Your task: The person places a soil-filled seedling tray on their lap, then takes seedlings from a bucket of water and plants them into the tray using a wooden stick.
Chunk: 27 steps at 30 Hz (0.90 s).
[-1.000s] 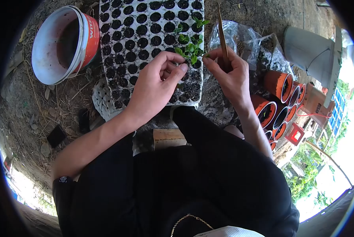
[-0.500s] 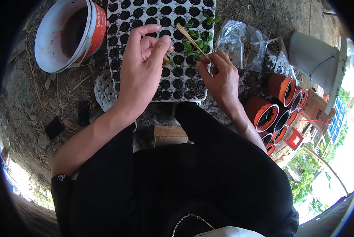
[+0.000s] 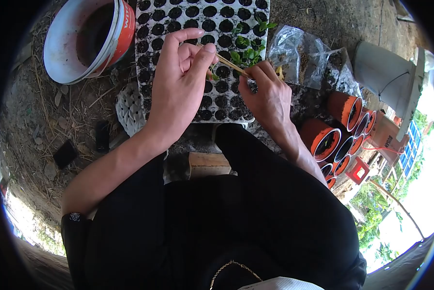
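Note:
A white seedling tray [image 3: 166,13] with many dark soil-filled holes lies in front of me. Green seedlings [image 3: 248,54] stand at its right side. My right hand [image 3: 268,89] is closed on a thin wooden stick [image 3: 232,65], which slants up and left toward my other hand. My left hand [image 3: 180,77] is over the middle of the tray, fingers curled, the thumb near the stick's far end. A small green seedling [image 3: 213,76] shows just below the left fingertips, partly hidden by them.
A white and red bucket [image 3: 124,36] lies tipped at the left. Clear plastic bags [image 3: 294,53] are right of the tray. Several orange-brown pots [image 3: 345,108] stand further right, below a grey bucket [image 3: 384,70]. A wooden block [image 3: 208,164] sits between my legs.
The stick has swung from upright to slanting left, its end now at my left hand. My left hand has moved left and up from the seedlings. The view has shifted a little.

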Motion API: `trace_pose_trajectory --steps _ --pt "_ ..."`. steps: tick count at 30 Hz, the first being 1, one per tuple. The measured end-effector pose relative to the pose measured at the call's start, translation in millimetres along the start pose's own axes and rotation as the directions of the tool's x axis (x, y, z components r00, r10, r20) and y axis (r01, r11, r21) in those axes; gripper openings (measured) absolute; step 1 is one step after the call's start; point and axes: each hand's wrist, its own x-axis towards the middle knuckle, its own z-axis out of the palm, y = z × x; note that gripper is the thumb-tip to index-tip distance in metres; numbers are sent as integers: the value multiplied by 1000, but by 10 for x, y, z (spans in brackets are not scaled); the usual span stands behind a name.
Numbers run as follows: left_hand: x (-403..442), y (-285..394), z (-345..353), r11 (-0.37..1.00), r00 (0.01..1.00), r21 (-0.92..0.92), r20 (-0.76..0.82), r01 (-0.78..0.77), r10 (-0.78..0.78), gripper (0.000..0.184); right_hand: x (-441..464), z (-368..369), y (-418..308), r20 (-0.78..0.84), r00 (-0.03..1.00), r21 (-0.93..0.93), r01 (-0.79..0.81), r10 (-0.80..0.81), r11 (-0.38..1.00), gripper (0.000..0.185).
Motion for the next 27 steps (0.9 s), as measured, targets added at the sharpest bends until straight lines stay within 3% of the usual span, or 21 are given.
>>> trace_pose_trajectory --steps 27 --pt "-10 19 6 1000 1000 -11 5 20 -20 36 15 43 26 -1 996 -26 87 -87 996 9"
